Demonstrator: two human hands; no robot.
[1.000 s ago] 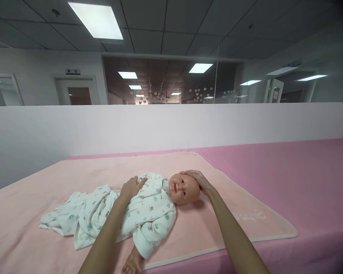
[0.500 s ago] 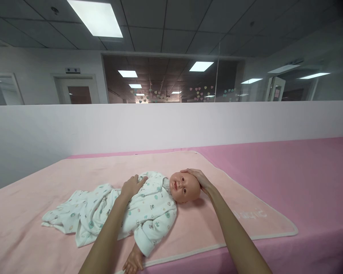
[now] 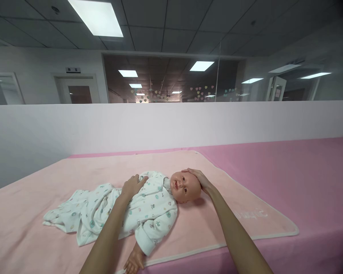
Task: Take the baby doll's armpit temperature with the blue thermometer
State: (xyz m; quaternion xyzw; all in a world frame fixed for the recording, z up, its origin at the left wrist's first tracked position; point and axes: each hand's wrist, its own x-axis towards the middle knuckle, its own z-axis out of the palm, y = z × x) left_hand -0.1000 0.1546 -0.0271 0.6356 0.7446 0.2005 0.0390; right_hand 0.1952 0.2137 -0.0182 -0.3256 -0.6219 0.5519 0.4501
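Note:
A baby doll (image 3: 151,205) lies on its back, its head to the right, dressed in a white gown with small green and grey prints. My left hand (image 3: 132,186) rests flat on the front of the gown at the doll's middle, fingers extended. Against the crown of the doll's bald head (image 3: 185,187), my right hand (image 3: 199,177) lies curved with its fingers stretched along the far side; part of its palm is hidden. One doll hand (image 3: 135,260) sticks out of a sleeve at the near edge. The gown's lower end spreads loosely to the left.
Under the doll is a peach blanket (image 3: 205,232) with a pale border and white lettering at its right corner. It lies over a pink sheet (image 3: 311,182). A white partition (image 3: 171,125) stands behind, with doors and a window beyond.

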